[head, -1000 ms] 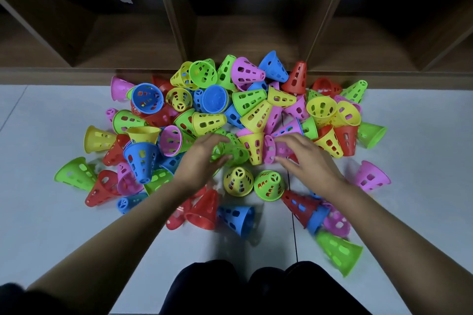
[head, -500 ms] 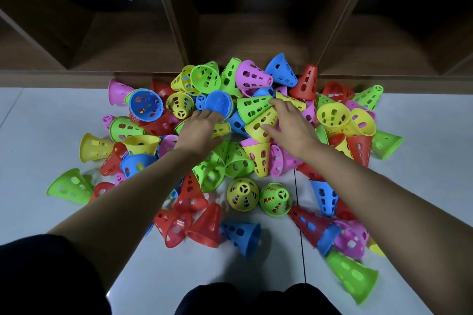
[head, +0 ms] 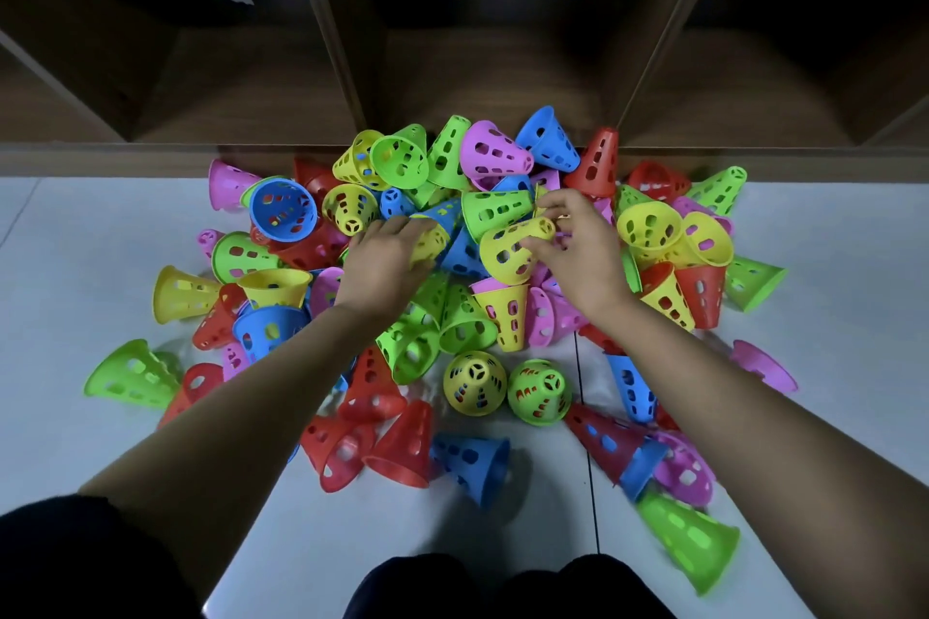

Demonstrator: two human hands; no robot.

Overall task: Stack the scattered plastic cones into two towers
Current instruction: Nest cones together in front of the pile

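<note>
Where the head camera looks down, a heap of perforated plastic cones (head: 452, 266) in yellow, green, blue, pink and red lies scattered on the pale floor (head: 100, 442), its far edge against the wooden shelf unit (head: 352, 65). None of the cones stands in a tower; most lie on their sides or lean on one another.

Both bare forearms reach into the middle of the heap. The left hand (head: 382, 261) lies palm down with its fingers curled over a yellow cone (head: 430, 241) that rests against a blue cone (head: 465, 254); the fingers cover most of it, so it seems gripped rather than merely touched, though I cannot be sure. The right hand (head: 578, 246) has its thumb and fingers closed on the narrow end of a second yellow cone (head: 510, 249), which lies tilted with its wide mouth toward the lower left, just below a green cone (head: 495, 211).

Nearer the person, a yellow cone seen end-on (head: 475, 383) and a green cone seen end-on (head: 539, 392) sit side by side, narrow ends up. A blue cone on its side (head: 475, 460) lies just beside a red cone (head: 402, 447). At lower right a large green cone (head: 688, 543) lies blurred near the edge, and dark clothing (head: 502, 588) shows at the bottom.
</note>
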